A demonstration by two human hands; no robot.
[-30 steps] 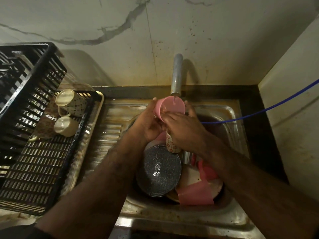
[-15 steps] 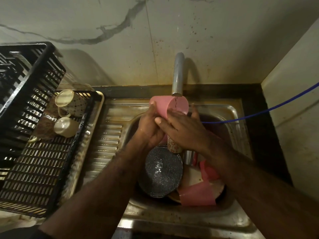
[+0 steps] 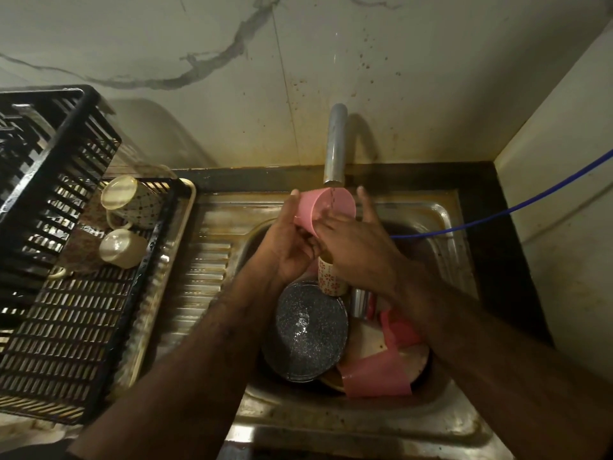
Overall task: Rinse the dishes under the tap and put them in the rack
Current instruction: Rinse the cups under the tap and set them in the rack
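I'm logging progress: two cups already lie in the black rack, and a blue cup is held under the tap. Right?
Not quite. The head view shows the cup under the tap is pink, not blue. Two cups do lie in the black rack.
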